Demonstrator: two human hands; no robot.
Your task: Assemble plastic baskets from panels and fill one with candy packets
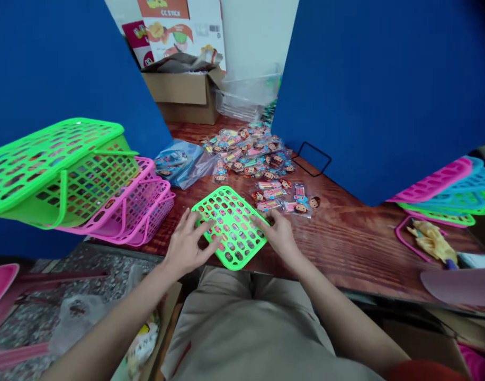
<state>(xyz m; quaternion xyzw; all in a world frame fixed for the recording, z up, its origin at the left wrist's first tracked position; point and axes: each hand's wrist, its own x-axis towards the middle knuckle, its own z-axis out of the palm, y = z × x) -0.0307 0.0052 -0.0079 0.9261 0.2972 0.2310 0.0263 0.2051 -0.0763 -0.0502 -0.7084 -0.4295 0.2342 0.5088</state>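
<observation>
Two blue panels are the biggest things: one blue panel (60,63) at upper left, a second blue panel (385,95) at upper right. One brown wooden table (346,238) runs across the middle and right.

At the left edge are one green basket (103,180) with a slotted top and at least two pink baskets (149,211), partly overlapped by it. At top centre, one printed carton (203,32) stands behind one open cardboard box (179,87). At the right edge is a stack of slotted lids (429,182): one pink on top, with at least two blue and two green below.

One green slotted lid (231,225) lies at the centre of the frame, between the two hands; colours show through its holes, but whether a basket sits beneath cannot be told. Above it spreads one pile of packets (252,151), too many to count.

The left hand (185,241) touches the lid's left side, fingers spread, thumb on top. The right hand (280,230) is at its right side, thumb on the edge, index finger apart; the other fingers cannot be made out.

One blue bag (182,164) lies left of the pile, one black wire frame (313,159) right of it. At least three loose packets (300,198) lie just above the right hand.
</observation>
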